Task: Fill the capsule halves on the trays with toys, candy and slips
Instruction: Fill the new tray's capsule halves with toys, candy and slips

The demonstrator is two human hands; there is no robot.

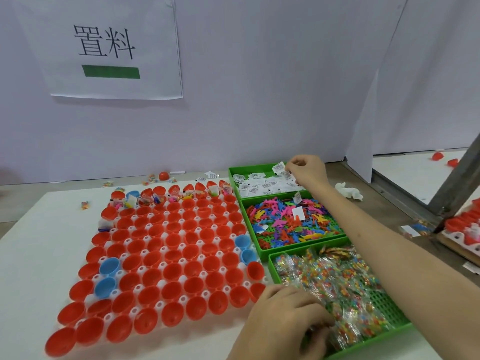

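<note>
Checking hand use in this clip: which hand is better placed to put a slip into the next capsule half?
Right. The right hand pinches slips above the slip tray, close to the filled capsule halves. The left hand is low at the near tray, its fingers curled in candy packets.

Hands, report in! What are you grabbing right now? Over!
Right hand pinches slips over far bin. Left hand grips candy packets, near bin. Capsule halves: back row filled, rest mostly empty. Nothing in the way.
</note>
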